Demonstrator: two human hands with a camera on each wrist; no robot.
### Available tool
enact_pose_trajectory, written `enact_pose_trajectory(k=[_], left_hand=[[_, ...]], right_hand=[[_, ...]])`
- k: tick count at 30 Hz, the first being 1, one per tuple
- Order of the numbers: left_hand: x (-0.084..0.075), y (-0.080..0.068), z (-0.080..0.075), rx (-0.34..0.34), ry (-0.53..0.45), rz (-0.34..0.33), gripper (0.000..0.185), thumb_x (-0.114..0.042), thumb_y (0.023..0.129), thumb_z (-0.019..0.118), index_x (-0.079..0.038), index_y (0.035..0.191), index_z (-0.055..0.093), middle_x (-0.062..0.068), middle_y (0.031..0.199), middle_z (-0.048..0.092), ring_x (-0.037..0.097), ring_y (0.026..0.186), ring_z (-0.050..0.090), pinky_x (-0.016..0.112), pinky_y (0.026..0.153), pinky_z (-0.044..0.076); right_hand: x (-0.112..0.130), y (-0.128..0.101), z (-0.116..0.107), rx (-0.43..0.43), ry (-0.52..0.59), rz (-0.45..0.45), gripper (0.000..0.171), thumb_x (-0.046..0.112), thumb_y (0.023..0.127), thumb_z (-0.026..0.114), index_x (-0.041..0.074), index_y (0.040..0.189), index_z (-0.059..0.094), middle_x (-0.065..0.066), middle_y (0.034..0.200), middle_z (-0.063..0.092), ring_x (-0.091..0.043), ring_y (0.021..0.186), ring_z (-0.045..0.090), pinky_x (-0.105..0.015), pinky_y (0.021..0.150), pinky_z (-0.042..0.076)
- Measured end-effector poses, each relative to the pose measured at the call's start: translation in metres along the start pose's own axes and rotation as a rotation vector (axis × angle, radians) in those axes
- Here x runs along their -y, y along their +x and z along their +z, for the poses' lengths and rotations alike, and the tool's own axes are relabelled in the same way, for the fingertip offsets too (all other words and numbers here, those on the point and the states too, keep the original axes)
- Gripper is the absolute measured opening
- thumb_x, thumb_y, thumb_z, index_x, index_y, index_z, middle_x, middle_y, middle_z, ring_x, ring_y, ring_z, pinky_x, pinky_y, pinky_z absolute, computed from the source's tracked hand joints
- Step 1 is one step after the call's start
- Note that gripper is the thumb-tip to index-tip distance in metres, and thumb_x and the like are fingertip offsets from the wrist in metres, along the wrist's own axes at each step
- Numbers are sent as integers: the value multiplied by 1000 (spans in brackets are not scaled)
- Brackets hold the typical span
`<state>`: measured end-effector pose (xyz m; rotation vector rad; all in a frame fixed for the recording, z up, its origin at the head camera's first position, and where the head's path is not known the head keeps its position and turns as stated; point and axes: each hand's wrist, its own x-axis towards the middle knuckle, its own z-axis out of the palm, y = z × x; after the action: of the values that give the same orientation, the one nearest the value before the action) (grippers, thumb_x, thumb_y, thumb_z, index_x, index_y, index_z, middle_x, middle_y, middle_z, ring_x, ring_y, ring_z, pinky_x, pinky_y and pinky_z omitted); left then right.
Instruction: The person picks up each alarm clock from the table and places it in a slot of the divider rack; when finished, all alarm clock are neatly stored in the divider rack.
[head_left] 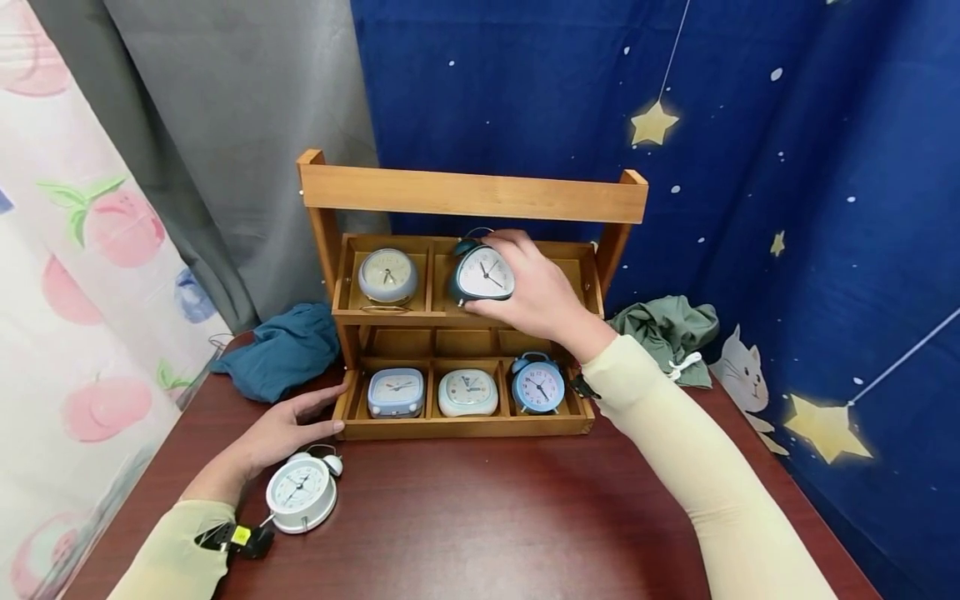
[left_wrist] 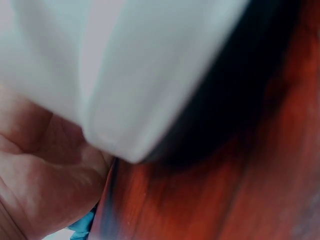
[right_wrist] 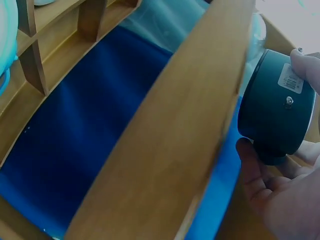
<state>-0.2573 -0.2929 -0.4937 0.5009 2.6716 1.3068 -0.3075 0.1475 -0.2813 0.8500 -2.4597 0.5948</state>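
Observation:
In the head view my right hand (head_left: 542, 290) grips a dark teal twin-bell alarm clock (head_left: 484, 273) at the middle compartment of the wooden rack's upper tray (head_left: 378, 315). The clock is tilted, its white dial facing me. From the right wrist view, thumb and fingers pinch this teal clock (right_wrist: 272, 102) around its body; a barcode label shows. My left hand (head_left: 279, 435) reaches to the left end of the lower tray (head_left: 465, 428), fingertips at its side. Below that hand a white twin-bell alarm clock (head_left: 302, 493) stands on the table, blurred and close in the left wrist view.
A round grey-blue clock (head_left: 387, 276) sits in the upper left compartment. The lower tray holds a blue clock (head_left: 395, 392), a white-and-mint clock (head_left: 468, 392) and a blue twin-bell clock (head_left: 537, 387). Crumpled cloths, teal (head_left: 281, 354) and green (head_left: 667, 333), flank the rack.

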Motion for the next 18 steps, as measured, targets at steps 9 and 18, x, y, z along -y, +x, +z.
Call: enact_pose_trajectory(k=[9, 18], left_hand=[[0, -1, -1, 3, -10, -1, 74, -41, 104, 81, -16, 168, 52, 18, 170, 50, 48, 157, 43, 70, 121, 41], [1, 0, -1, 4, -3, 15, 73, -40, 105, 80, -16, 168, 53, 17, 170, 50, 46, 157, 44, 68, 121, 41]], right_hand=[[-5, 21, 24, 66, -102, 47, 96, 60, 88, 91, 16, 164, 53, -8, 165, 46, -33, 131, 64, -54, 107, 55], [-7, 28, 33, 82, -204, 23, 100, 62, 86, 91, 12, 164, 53, -12, 162, 51, -33, 140, 58, -61, 122, 41]])
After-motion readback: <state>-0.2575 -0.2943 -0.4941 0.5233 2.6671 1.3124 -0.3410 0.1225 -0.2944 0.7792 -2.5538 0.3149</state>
